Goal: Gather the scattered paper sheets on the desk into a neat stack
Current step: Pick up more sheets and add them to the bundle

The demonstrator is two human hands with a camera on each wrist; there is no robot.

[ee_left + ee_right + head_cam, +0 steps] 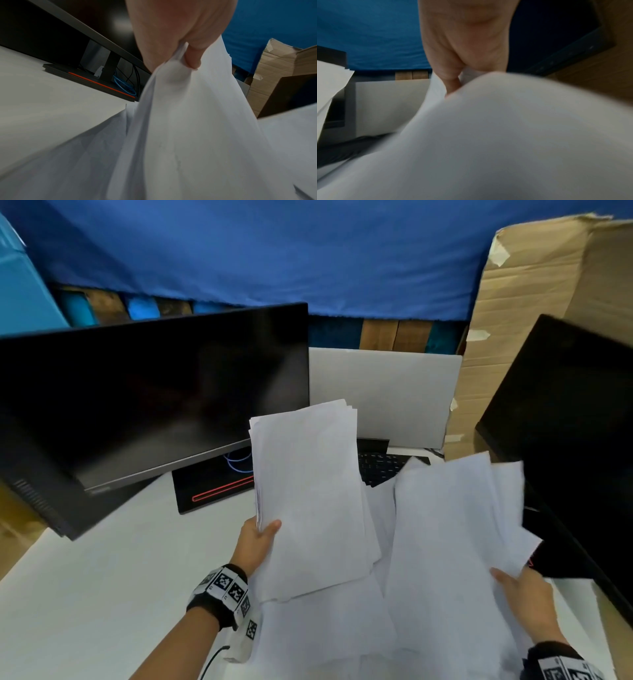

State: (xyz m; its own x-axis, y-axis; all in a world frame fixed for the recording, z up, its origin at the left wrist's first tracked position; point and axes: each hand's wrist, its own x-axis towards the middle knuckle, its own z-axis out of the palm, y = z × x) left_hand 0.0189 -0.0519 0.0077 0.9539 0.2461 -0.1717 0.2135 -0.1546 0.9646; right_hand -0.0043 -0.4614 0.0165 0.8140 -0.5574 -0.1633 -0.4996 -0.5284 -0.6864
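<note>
An office workstation, somewhat makeshift. A large dark monitor (154,392) stands on a white surface (85,577), with a black keyboard (383,467) to its right and a second dark screen (565,446) further right. Loose paper sheets (442,542) lie near the keyboard. Behind the monitor hangs blue cloth (274,251); flattened cardboard (534,285) leans beyond the second screen.

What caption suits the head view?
Left hand and right hand each lift paper sheets above the desk.
</note>
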